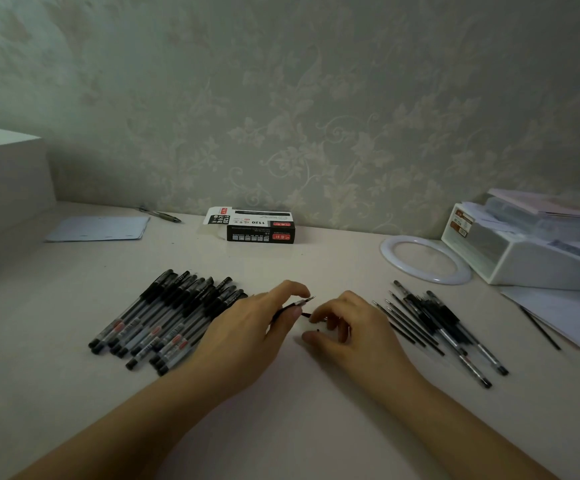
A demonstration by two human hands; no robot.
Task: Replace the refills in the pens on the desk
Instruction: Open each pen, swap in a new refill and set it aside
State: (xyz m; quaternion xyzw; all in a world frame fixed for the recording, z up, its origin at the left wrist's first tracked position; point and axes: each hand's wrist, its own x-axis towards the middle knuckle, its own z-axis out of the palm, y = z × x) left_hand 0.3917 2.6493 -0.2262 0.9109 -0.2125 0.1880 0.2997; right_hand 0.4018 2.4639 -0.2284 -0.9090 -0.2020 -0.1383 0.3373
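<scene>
My left hand [247,327] grips a pen [302,302] near its metal tip, which points up and to the right. My right hand [347,323] hovers just right of it with fingers curled, its fingertips close to the pen; a small dark piece [317,330] lies by its thumb. Whether the right hand pinches anything I cannot tell. A pile of several capped black gel pens [167,317] lies to the left on the desk [281,410]. To the right lie several thin black refills and pens [434,323].
An open black pen box [259,226] stands at the back by the wall. A white ring [425,259] and a white organiser with papers [531,244] sit at the right. A paper sheet [98,228], a loose pen [160,214] and a white box [4,181] are at the left.
</scene>
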